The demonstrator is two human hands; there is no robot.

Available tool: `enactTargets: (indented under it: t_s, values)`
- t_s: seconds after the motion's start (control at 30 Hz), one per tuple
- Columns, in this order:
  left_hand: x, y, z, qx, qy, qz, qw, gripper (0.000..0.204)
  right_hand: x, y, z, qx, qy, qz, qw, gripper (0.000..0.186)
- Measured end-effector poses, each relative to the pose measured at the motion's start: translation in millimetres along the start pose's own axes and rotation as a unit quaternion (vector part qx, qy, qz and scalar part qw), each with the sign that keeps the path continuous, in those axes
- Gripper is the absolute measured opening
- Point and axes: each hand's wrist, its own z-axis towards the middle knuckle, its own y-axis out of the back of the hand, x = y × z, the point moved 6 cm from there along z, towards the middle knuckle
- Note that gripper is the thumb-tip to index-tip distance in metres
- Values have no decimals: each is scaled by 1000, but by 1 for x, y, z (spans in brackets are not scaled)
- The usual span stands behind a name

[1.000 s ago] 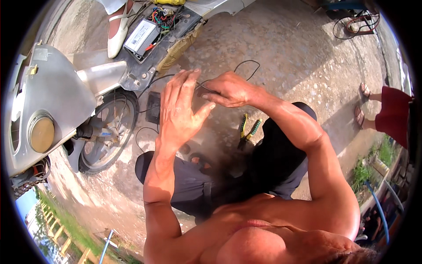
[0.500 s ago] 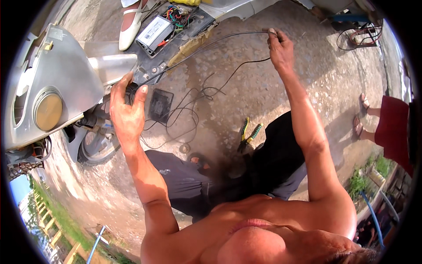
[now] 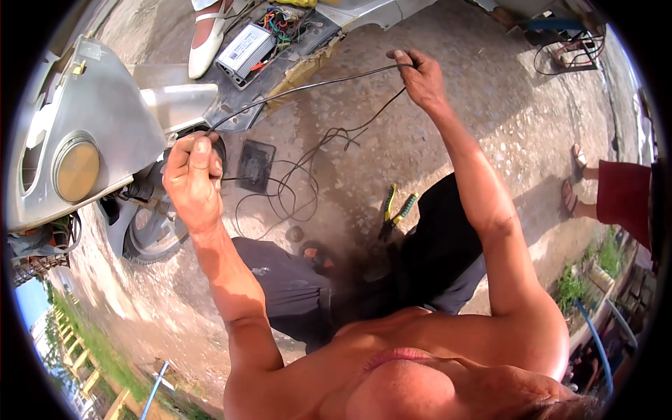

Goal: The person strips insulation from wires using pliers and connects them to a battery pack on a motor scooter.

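A black cable (image 3: 308, 87) runs in a shallow arc between my two hands. My left hand (image 3: 193, 183) is closed on one end of the span, thumb pressed against the fingers, in front of the vehicle's wheel. Farther off to the right, my right hand (image 3: 424, 82) grips the other end, fingers curled round it. From both hands slack cable drops into loose loops (image 3: 285, 187) on the ground. Beside these loops lies a flat black rectangular tray or cover (image 3: 256, 165).
At left stands a silver vehicle front panel (image 3: 115, 126) above a wheel (image 3: 150, 236). A metal controller box (image 3: 245, 53) with coloured wires sits on the dark footboard. Pliers (image 3: 397, 211) with green-yellow handles lie near my knees. A person's white shoe (image 3: 206, 52) and another's sandalled feet (image 3: 574, 182) are nearby.
My left hand has closed from spread fingers onto the cable and shifted slightly left. My right hand has moved left and a little down, and the loops on the ground have shifted.
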Motion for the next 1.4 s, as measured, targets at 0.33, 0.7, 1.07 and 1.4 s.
enactTargets:
  t_s: [0.33, 0.7, 1.07, 1.4]
  values:
    - [-18, 18, 1, 5, -72, 275, 959, 29, -29, 23, 19, -80, -113, 231, 963, 46]
    - [48, -118, -49, 307, 15, 324, 894, 48, 98, -80, -115, 403, 321, -33, 856, 25]
    - [53, -33, 7, 93, 72, 273, 955, 11, 25, -32, -43, 326, 59, 33, 943, 35]
    - [12, 35, 25, -136, -18, 335, 932, 17, -29, 19, -1, 144, 29, -73, 987, 40]
